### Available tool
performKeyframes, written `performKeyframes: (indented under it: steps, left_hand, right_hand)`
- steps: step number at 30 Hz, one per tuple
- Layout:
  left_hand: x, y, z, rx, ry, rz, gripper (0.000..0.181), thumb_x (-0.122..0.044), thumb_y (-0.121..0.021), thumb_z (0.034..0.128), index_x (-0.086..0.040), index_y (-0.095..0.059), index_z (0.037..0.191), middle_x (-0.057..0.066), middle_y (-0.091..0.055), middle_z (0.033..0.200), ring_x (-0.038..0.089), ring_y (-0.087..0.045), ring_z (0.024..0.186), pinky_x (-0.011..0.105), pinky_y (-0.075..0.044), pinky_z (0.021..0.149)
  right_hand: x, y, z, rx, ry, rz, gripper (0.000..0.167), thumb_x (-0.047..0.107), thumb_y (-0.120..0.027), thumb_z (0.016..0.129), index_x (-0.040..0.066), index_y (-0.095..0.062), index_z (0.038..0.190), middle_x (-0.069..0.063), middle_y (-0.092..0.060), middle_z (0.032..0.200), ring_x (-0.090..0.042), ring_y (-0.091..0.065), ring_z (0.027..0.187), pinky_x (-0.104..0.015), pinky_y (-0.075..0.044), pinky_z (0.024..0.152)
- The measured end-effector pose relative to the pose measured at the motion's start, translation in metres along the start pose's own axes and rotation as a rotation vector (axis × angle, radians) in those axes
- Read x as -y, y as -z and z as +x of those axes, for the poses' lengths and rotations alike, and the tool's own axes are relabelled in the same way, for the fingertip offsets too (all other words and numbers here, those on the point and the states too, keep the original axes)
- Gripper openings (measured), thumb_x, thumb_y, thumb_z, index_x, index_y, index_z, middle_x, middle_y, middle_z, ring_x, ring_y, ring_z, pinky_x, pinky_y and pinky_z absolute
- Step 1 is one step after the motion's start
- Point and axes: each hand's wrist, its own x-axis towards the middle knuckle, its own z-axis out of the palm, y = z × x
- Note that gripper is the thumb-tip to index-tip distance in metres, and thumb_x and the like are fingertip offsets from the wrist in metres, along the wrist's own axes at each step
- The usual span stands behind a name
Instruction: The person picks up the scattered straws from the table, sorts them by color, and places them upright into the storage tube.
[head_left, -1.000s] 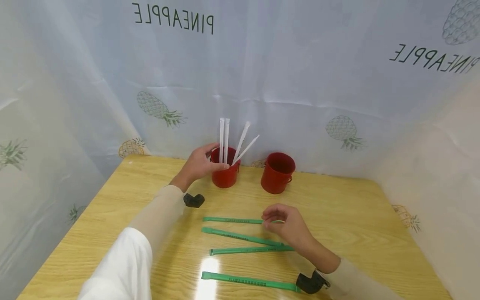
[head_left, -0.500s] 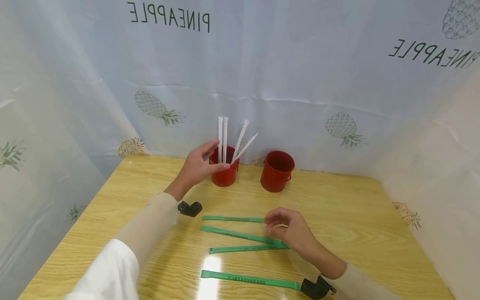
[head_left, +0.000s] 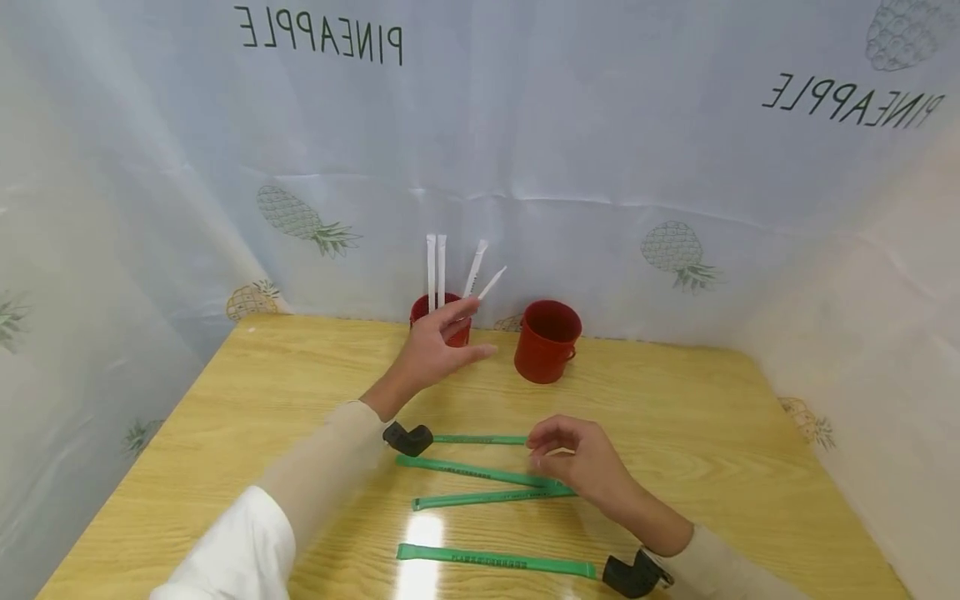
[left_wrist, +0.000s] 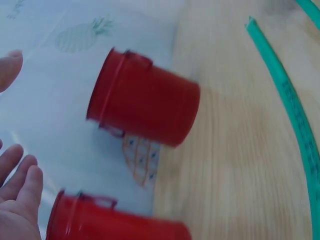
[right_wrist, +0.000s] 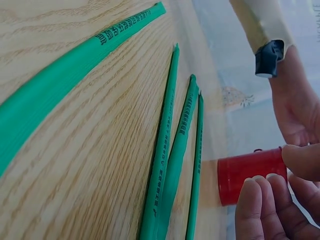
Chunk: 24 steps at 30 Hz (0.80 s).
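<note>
In the head view my left hand (head_left: 438, 346) is in front of the left red bucket (head_left: 420, 310), fingers extended and thumb apart, gripping nothing. That bucket holds several white paper-wrapped straws (head_left: 441, 271), and the hand hides part of it. To its right stands a second red bucket (head_left: 546, 346), with no straws visible in it. My right hand (head_left: 585, 467) hovers with loosely bent fingers by the right end of the farthest green wrapped straw (head_left: 480, 439). In the right wrist view nothing shows between the right hand's fingers (right_wrist: 285, 207).
Several green wrapped straws lie across the wooden table (head_left: 675, 467); two of them, including a slanted one (head_left: 480, 473), meet at their right ends. The nearest straw (head_left: 495, 560) lies apart, close to the front. A pineapple-print curtain (head_left: 570, 150) hangs behind the table.
My left hand has come away from the left bucket's rim, moving right and a little nearer, and now covers the bucket's front. The right hand has hardly moved.
</note>
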Motion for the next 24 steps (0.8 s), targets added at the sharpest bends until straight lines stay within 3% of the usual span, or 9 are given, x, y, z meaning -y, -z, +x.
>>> performKeyframes:
  steps: [7, 16, 24]
  left_hand:
    - [0.002, -0.026, 0.015, 0.021, 0.047, 0.074, 0.080, -0.037, -0.086, 0.0854, -0.021, -0.050, 0.155, 0.003, -0.053, 0.159, 0.022, -0.052, 0.148, 0.036, -0.046, 0.119]
    - [0.002, -0.052, 0.045, 0.028, 0.022, 0.150, 0.085, -0.045, -0.083, 0.0867, -0.015, -0.046, 0.158, 0.004, -0.049, 0.162, 0.029, -0.049, 0.149, 0.047, -0.048, 0.118]
    - [0.007, -0.067, 0.063, 0.028, 0.061, 0.215, 0.089, -0.045, -0.082, 0.0867, -0.013, -0.042, 0.160, 0.005, -0.048, 0.164, 0.033, -0.049, 0.148, 0.050, -0.050, 0.116]
  right_hand:
    - [-0.002, 0.001, -0.001, 0.021, -0.012, -0.025, 0.025, 0.002, -0.074, 0.092, -0.006, -0.068, 0.115, -0.031, -0.068, 0.112, -0.015, -0.071, 0.094, -0.022, -0.061, 0.085]
    - [-0.005, -0.001, 0.002, 0.032, 0.001, -0.041, 0.026, 0.003, -0.075, 0.092, -0.008, -0.068, 0.115, -0.032, -0.069, 0.110, -0.014, -0.071, 0.093, -0.021, -0.061, 0.085]
    - [-0.010, -0.007, 0.005, 0.070, 0.001, -0.051, 0.026, 0.002, -0.073, 0.092, -0.009, -0.068, 0.115, -0.030, -0.070, 0.111, -0.014, -0.070, 0.094, -0.020, -0.060, 0.085]
